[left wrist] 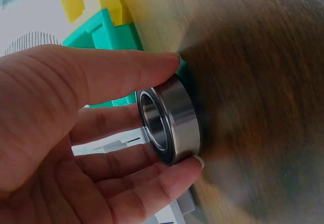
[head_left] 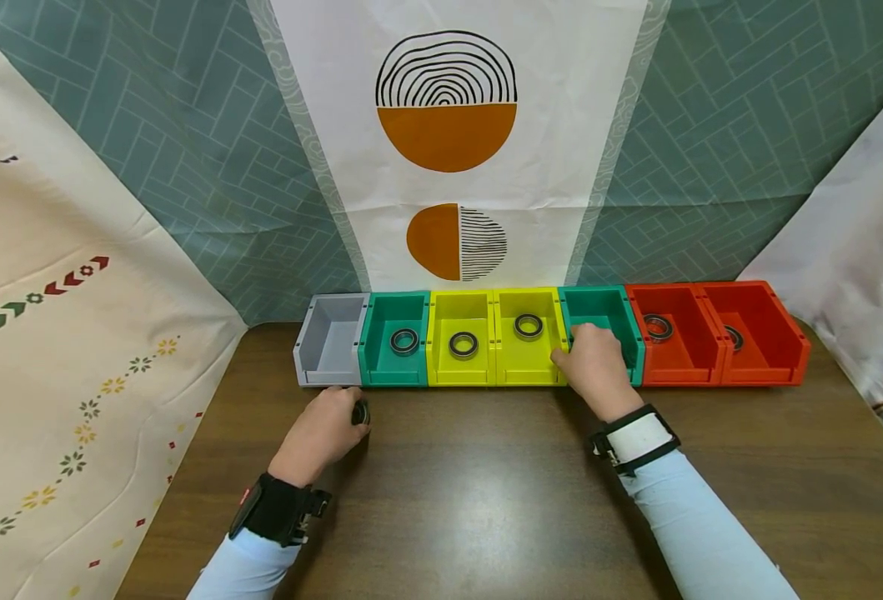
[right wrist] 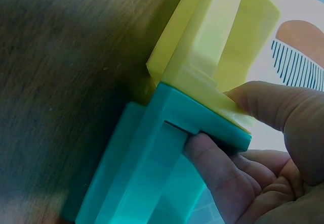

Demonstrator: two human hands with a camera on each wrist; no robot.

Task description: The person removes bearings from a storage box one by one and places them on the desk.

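Observation:
My left hand [head_left: 321,429] pinches a metal ball bearing [left wrist: 185,120] between thumb and fingertips. Held on its edge, the bearing is close over the wooden table [head_left: 456,492], just in front of the grey bin [head_left: 327,342]. My right hand [head_left: 599,367] grips the adjoining side walls of the right-hand green bin [right wrist: 126,178] and the yellow bin [right wrist: 202,47] beside it. Its thumb lies on the yellow side, while the fingers reach inside the green wall. Most of that green bin's inside is hidden by the hand in the head view.
Bins stand in a row along the table's back. Single bearings lie in the left green bin [head_left: 394,375], the left yellow bin [head_left: 459,308], the right yellow bin and both red bins [head_left: 684,362]. Patterned cloth [head_left: 208,158] hangs behind and at both sides.

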